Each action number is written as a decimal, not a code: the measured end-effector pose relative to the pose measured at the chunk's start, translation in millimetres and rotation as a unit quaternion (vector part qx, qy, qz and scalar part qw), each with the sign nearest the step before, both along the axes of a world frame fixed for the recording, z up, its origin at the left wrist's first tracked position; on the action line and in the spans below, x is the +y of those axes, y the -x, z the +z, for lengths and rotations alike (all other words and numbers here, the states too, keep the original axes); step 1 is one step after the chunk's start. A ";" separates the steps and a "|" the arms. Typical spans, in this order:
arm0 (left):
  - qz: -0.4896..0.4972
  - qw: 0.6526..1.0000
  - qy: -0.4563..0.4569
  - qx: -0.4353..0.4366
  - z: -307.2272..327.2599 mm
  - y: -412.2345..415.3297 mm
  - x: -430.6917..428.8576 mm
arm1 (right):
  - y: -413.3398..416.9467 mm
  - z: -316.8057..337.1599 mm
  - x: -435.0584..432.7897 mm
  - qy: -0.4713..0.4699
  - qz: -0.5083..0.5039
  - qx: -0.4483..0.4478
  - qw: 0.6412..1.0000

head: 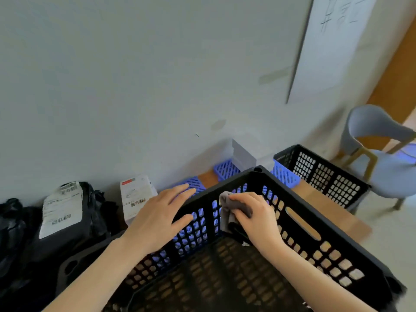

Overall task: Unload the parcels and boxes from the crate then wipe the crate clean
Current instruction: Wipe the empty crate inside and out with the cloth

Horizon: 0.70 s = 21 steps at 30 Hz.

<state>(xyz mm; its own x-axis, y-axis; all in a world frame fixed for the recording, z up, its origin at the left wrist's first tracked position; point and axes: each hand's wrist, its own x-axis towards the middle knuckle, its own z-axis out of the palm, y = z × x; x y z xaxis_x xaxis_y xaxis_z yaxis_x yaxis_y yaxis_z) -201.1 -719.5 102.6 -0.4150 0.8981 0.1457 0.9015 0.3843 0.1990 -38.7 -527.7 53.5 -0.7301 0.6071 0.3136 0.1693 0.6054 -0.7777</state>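
Unloading: looks done; parcels (65,219) lie beside the crate (315,220).
Wiping: under way; my right hand (254,217) grips the cloth (227,206) against an inner wall, my left hand (157,221) rests flat on the rim.

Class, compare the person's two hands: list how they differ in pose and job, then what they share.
The left hand lies flat, fingers straight; the right hand is curled. The left hand holds nothing; the right hand grips a grey cloth. The left hand rests over the black crate's rim; the right hand works inside it. Both are bare.
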 end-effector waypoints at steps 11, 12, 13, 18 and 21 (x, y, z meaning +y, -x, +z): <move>-0.196 0.978 0.034 -0.056 -23.3 53.0 32.9 | 54.1 -25.6 -65.0 0.323 -0.327 0.159 0.874; -0.206 0.975 0.033 -0.073 -23.3 54.5 33.9 | 63.5 -27.9 -71.5 0.336 -0.356 0.181 0.853; -0.212 0.973 0.032 -0.089 -22.4 56.1 34.5 | 74.2 -30.3 -79.1 0.346 -0.384 0.208 0.830; -0.258 0.961 0.051 -0.085 -12.0 59.5 40.0 | 133.0 -35.5 -107.4 0.355 -0.483 0.304 0.740; -0.278 0.956 0.055 -0.077 -13.0 56.9 43.2 | 150.0 -40.5 -109.1 0.297 -0.519 0.307 0.741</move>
